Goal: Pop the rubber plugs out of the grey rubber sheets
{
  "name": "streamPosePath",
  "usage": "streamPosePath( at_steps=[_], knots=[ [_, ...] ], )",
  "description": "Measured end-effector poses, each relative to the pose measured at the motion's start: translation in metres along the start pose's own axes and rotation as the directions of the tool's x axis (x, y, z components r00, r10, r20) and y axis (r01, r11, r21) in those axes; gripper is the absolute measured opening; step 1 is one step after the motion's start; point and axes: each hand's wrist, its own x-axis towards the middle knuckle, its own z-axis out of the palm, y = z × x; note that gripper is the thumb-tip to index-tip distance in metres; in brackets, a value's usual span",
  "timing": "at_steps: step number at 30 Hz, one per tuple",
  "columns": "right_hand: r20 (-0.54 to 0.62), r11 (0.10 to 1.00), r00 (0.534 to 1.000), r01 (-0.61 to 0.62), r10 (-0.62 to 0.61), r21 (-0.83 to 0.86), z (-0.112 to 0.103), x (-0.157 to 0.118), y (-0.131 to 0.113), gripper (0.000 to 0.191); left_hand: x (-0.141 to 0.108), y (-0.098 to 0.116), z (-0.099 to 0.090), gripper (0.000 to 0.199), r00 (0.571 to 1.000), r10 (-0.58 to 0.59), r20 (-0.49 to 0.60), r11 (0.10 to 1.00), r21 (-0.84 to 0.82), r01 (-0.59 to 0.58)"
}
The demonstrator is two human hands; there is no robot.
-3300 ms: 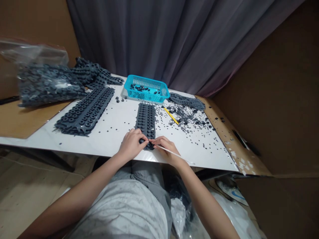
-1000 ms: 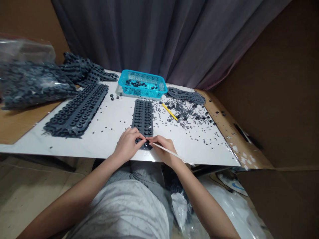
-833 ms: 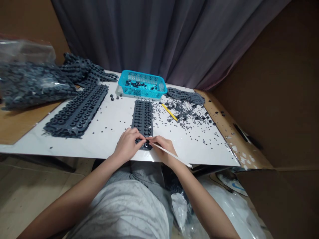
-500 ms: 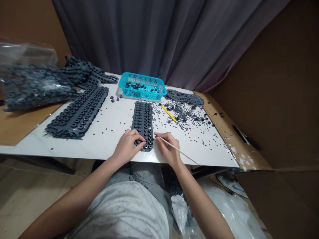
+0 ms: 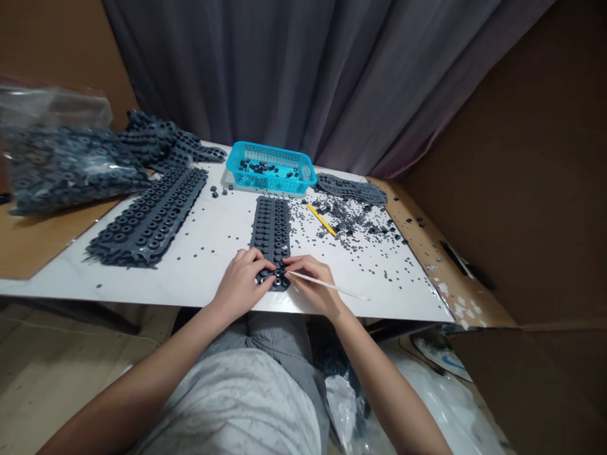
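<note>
A dark grey moulded rubber sheet with rows of round, ring-like parts lies lengthwise in front of me. My left hand is closed at its near left edge, thumb and forefinger curled onto the rows. A thin white stick is pinched in my right hand, its tip over the near right rows of the sheet. Both hands' fingertips are close together there. Whether a small part sits between the left fingertips is hidden.
Behind the sheet stands a blue basket with small black pieces. A stack of similar sheets and a clear bag of rings are at left. At right lie a yellow strip, scattered black bits and another sheet.
My right hand has moved left with the stick, bringing its tip from beside the sheet onto its near right rows. My left hand stays nearly in place.
</note>
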Motion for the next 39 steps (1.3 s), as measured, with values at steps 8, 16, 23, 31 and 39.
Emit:
streamPosePath(
  at_steps=[8, 16, 23, 31, 39],
  knots=[
    [0.091, 0.957, 0.976, 0.212, -0.198, -0.196, 0.001, 0.004, 0.007, 0.009, -0.002, 0.004, 0.0, 0.01, 0.998, -0.04, -0.039, 0.994, 0.101, 0.044],
    [0.339, 0.672, 0.842, 0.539, -0.419, -0.508, -0.005, 0.016, 0.019, 0.022, -0.009, 0.006, 0.003, 0.015, 0.999, 0.041, 0.035, 0.988, 0.151, -0.046],
    [0.303, 0.617, 0.832, 0.55, -0.465, -0.563, -0.005, 0.026, 0.024, 0.022, -0.008, 0.008, 0.002, 0.016, 0.999, 0.021, 0.036, 0.994, 0.108, -0.025],
    [-0.211, 0.916, 0.964, 0.068, -0.162, -0.395, -0.022, 0.033, 0.022, 0.007, -0.01, 0.005, 0.002, 0.016, 0.999, 0.027, 0.03, 0.995, 0.095, -0.03],
    [0.152, 0.997, 0.986, 0.073, -0.074, 0.013, -0.009, 0.028, 0.014, 0.014, -0.01, 0.002, 0.003, 0.018, 0.999, 0.03, 0.033, 0.997, 0.073, -0.032]
  ],
)
